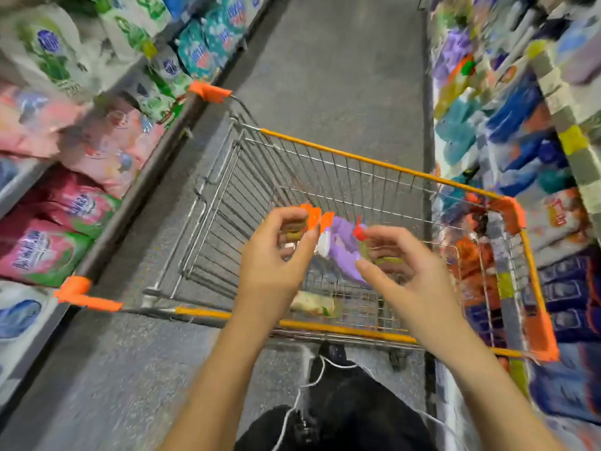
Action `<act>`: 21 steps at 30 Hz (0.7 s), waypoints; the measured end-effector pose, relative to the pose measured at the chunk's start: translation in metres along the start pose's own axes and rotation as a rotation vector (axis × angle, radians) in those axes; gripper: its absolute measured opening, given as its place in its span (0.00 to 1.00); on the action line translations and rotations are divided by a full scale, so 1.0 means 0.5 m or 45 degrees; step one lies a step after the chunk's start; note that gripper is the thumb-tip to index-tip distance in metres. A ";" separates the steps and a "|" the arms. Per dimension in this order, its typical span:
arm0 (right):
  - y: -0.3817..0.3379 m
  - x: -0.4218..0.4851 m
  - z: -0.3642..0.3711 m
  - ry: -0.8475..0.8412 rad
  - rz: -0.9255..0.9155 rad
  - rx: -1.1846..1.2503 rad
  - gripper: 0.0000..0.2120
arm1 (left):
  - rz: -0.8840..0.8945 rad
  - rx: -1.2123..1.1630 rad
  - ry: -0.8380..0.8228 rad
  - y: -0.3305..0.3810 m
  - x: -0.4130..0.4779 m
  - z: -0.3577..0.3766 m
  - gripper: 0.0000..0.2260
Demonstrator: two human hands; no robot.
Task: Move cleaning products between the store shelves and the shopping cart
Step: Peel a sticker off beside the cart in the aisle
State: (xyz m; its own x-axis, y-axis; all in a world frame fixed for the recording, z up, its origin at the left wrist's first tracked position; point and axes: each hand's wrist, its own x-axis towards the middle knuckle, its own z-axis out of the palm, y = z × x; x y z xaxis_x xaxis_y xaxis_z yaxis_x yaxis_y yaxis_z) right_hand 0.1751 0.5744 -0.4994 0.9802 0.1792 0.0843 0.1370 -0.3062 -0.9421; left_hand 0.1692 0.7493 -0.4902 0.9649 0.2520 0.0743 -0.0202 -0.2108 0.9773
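The purple pouch [341, 252] hangs over the cart [374, 162], between our hands. Its long axis slants from the white cap [323, 245] beside our left hand [276, 255] toward our right hand [403, 268]. Both hands' fingers [370, 271] are wide and loosely curled, seemingly gripping nothing, and both are equally near.

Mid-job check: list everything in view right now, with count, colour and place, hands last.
Silver wire shopping cart with orange rim: one, silver and orange, mid-aisle.
Purple soft pouch with white cap: one, purple, above the cart between the hands.
Pale printed pack: one, cream and green, on the cart floor near the handle.
Soft detergent bags: many, pink, green, white, left shelves.
Blurred packs: many, blue, purple, teal, right shelves.
Floor: one, grey, down the aisle.
Left hand: left of the pouch, fingers curled; grip unclear.
Right hand: right of the pouch, fingers curled; grip unclear.
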 end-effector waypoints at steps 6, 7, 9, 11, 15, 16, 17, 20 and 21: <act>0.146 0.160 0.062 -0.297 0.206 -0.059 0.18 | -0.208 0.222 -0.089 -0.150 0.136 0.050 0.06; 0.175 0.176 0.078 -0.360 0.248 -0.069 0.16 | -0.243 0.270 -0.119 -0.183 0.157 0.053 0.05; 0.236 0.201 0.115 -0.489 0.341 -0.106 0.14 | -0.331 0.361 -0.204 -0.252 0.197 0.059 0.04; 0.302 0.213 0.155 -0.611 0.444 -0.159 0.13 | -0.448 0.472 -0.284 -0.325 0.226 0.062 0.06; 0.441 0.233 0.225 -0.910 0.513 -0.510 0.18 | -0.561 0.765 -0.515 -0.465 0.262 0.081 0.10; 0.478 0.236 0.243 -0.980 0.531 -0.612 0.20 | -0.604 0.824 -0.613 -0.496 0.265 0.087 0.11; 0.512 0.235 0.258 -1.028 0.544 -0.732 0.23 | -0.651 0.880 -0.722 -0.526 0.264 0.093 0.11; 0.607 0.222 0.307 -1.161 0.494 -1.093 0.31 | -0.728 1.058 -0.921 -0.602 0.251 0.097 0.11; 0.630 0.217 0.321 -1.208 0.483 -1.164 0.34 | -0.730 1.088 -0.942 -0.623 0.247 0.097 0.11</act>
State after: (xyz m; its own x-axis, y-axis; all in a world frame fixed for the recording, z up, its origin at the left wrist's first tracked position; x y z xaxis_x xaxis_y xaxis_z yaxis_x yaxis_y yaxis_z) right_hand 0.3016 0.6475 -0.8390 0.5556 0.3990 -0.7294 0.2917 -0.9151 -0.2784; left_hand 0.3071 0.8004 -0.7952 0.7004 -0.0193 -0.7135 0.3564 -0.8567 0.3730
